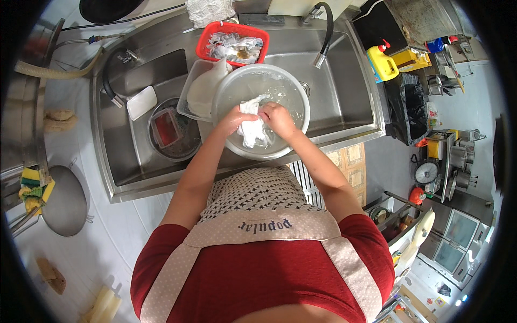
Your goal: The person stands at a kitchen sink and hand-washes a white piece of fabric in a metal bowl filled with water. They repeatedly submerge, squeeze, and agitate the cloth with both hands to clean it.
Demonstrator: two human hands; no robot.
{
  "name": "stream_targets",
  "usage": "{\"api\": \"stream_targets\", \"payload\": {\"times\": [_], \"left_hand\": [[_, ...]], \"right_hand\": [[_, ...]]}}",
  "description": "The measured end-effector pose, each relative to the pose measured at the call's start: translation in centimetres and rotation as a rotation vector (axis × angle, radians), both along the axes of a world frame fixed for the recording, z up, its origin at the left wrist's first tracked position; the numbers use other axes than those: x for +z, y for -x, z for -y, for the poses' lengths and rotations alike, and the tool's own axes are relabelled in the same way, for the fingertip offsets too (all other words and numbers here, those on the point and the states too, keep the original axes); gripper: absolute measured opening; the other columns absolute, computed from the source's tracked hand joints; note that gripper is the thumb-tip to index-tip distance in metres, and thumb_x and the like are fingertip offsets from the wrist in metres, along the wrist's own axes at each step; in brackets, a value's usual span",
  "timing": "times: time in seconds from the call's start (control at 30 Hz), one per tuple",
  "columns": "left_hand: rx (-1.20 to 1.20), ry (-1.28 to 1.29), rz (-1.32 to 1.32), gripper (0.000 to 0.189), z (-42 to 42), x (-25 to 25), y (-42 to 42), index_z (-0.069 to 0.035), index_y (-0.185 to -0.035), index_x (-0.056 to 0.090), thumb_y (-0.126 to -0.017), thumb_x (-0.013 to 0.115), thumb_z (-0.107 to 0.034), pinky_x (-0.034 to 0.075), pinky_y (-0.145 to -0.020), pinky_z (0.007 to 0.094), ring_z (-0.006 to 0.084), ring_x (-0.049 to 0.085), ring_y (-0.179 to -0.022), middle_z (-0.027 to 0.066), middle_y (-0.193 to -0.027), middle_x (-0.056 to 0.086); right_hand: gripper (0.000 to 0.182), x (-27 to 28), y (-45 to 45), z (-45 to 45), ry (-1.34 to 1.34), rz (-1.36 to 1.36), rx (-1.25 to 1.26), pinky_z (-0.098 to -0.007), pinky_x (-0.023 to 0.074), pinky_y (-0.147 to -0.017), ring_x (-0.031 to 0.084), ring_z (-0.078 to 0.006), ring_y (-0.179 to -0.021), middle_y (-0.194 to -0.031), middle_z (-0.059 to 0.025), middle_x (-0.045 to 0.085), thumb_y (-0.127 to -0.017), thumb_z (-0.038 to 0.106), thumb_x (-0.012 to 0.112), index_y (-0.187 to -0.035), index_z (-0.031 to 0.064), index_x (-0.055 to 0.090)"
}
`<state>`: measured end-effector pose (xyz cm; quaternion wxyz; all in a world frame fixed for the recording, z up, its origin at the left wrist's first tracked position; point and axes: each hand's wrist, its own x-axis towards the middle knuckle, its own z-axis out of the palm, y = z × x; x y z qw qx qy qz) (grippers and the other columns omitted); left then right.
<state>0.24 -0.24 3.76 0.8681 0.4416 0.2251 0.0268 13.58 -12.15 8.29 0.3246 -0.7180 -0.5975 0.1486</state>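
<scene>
A large, pale round basin (302, 131) of cloudy water sits over the sink divider, in front of me. Above its water, my left hand (234, 120) grips a wet, limp white piece (253, 131), with the thumb across it. Whether it is cloth or food I cannot tell. My right hand (278, 120) pinches its right edge, fingers curled. A clear plastic container (186, 95) at the basin's left holds a smooth, whitish mass (206, 91). Behind the basin, a red plastic basket (199, 48) holds soft whitish scraps (236, 46) with brown stains.
The stainless steel sink (343, 84) has two black flexible faucets, a left one (107, 76) and a right one (330, 32). In the left bowl are a white rectangular lid or tray (142, 103) and a round vessel holding a reddish container (165, 127). A yellow jug (381, 64) stands at right.
</scene>
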Motion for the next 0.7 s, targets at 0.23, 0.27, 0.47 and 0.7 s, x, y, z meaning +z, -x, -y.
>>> {"api": "stream_targets", "payload": {"times": [0.23, 0.27, 0.47, 0.7], "left_hand": [[-0.106, -0.030, -0.058, 0.028, 0.0, 0.5, 0.3, -0.001, -0.101, 0.059, -0.073, 0.062, -0.003, 0.047, -0.075, 0.0281, 0.0146, 0.060, -0.083, 0.0056, -0.093, 0.062], [-0.093, -0.014, -0.043, 0.028, 0.1, 0.5, 0.2, -0.001, -0.101, 0.058, -0.073, 0.062, -0.003, 0.047, -0.076, 0.0284, 0.0152, 0.060, -0.083, 0.0062, -0.094, 0.062], [0.089, 0.212, -0.027, 0.030, 0.0, 0.5, -0.1, 0.000, -0.108, 0.054, -0.081, 0.057, -0.013, 0.047, -0.081, 0.0329, 0.0197, 0.061, -0.087, 0.0095, -0.099, 0.062], [0.262, 0.634, 0.158, 0.031, -1.8, -0.1, -0.3, 0.001, -0.114, 0.046, -0.085, 0.047, -0.010, 0.040, -0.094, 0.0391, 0.0273, 0.053, -0.103, 0.0160, -0.109, 0.054]], "right_hand": [[0.008, -1.7, -0.6, -0.7, -0.085, -0.062, -0.189, -0.0404, 0.0480, -0.061, 0.058, -0.0337, -0.065, -0.070, -0.0145, 0.060, -0.067, 0.009, 0.062, -0.069, 0.0020, 0.061], [0.009, -2.1, -1.2, -0.9, -0.013, -0.045, -0.238, -0.0409, 0.0480, -0.061, 0.058, -0.0338, -0.065, -0.070, -0.0155, 0.060, -0.068, 0.011, 0.062, -0.069, 0.0019, 0.061], [0.017, -2.3, -3.9, -1.0, 0.544, 0.188, -0.357, -0.0406, 0.0485, -0.063, 0.060, -0.0340, -0.067, -0.073, -0.0177, 0.062, -0.076, 0.019, 0.062, -0.073, 0.0030, 0.064], [0.055, 0.0, 0.6, -0.2, 0.166, -0.448, -0.076, -0.0326, 0.0466, -0.078, 0.056, -0.0251, -0.091, -0.098, -0.0158, 0.055, -0.070, 0.027, 0.072, -0.118, 0.0100, 0.050]]}}
